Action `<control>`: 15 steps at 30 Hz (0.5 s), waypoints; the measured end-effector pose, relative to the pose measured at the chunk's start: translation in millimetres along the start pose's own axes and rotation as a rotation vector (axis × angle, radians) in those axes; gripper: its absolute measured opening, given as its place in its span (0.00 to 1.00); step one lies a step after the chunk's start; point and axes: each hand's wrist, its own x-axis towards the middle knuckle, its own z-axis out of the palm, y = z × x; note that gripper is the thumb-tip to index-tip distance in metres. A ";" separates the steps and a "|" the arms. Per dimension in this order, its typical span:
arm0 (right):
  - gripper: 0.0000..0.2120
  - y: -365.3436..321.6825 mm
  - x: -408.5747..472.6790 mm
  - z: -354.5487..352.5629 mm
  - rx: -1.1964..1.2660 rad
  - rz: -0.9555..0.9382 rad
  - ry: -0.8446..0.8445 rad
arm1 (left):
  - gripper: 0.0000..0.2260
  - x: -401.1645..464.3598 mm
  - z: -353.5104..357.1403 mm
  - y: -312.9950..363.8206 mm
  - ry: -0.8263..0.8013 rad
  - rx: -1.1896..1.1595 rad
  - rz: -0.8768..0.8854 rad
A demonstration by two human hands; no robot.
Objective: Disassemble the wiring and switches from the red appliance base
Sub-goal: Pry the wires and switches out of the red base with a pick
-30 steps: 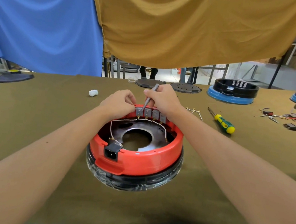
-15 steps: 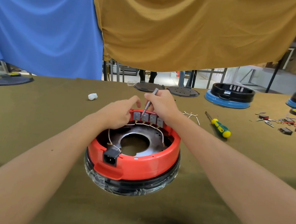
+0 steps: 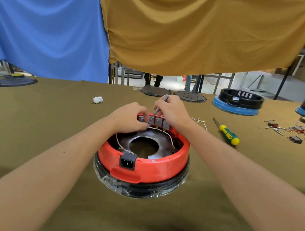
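The red appliance base (image 3: 161,165) sits on a black ring in front of me, with a black power socket (image 3: 127,162) on its near wall. A row of grey switches (image 3: 158,122) lines its far inner wall, and white wires (image 3: 166,133) run from them round the metal plate inside. My right hand (image 3: 173,111) grips a thin grey metal tool (image 3: 158,108) whose tip meets the second switch from the left. My left hand (image 3: 129,117) has curled fingers at the leftmost switches, pinching the wire there; its fingertips are partly hidden.
A yellow-green screwdriver (image 3: 227,132) and a loose wire piece (image 3: 199,120) lie right of the base. Removed switches and wires (image 3: 294,132) lie far right. Blue-black bases (image 3: 237,103) stand at the back right, dark lids (image 3: 155,91) behind, a white wad (image 3: 98,99) at left.
My left hand moved inward from the rim and down onto the wire below the left switches. The tool's tip dropped to the second switch. The camera view shifted slightly.
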 end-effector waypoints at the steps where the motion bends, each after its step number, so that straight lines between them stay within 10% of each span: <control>1: 0.10 -0.1 -0.6 -0.8 0.010 0.008 0.019 | 0.03 -0.1 1.7 -0.4 0.003 0.009 -0.001; 15: 0.08 -1.7 -3.6 1.1 -0.140 0.000 -0.025 | 0.01 2.7 1.9 -4.2 -0.013 0.028 -0.046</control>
